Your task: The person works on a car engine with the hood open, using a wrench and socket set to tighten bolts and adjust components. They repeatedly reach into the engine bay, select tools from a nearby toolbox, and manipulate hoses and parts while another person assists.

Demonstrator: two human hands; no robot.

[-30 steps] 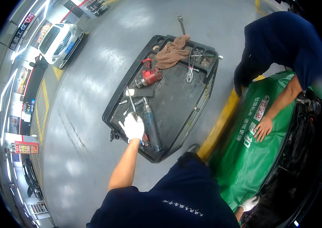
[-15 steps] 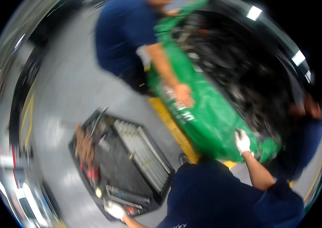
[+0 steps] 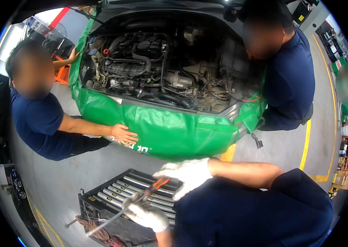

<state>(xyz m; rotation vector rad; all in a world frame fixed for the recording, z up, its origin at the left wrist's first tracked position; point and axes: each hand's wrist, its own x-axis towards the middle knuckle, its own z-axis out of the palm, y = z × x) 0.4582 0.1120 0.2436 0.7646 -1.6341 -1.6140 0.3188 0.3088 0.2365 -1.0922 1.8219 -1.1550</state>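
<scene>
My left hand, in a white glove, is closed around a long metal tool that slants from the lower left up to an orange grip. It hovers over a black tool tray holding rows of shiny wrenches. My right hand, also gloved, lies just above with fingers stretched out flat beside the orange grip; whether it touches the grip is unclear. Beyond the tray is a car's open engine bay, draped with a green protective cover.
A person on the left in a dark blue shirt rests a bare hand on the green cover. Another person in dark blue leans over the engine from the right. Yellow floor lines run along the grey floor. A brown rag lies in the tray.
The view has swung from the tool tray to the engine bay. My left hand has taken the long tool out of the tray. My right hand left the green cover and came toward the tool.
</scene>
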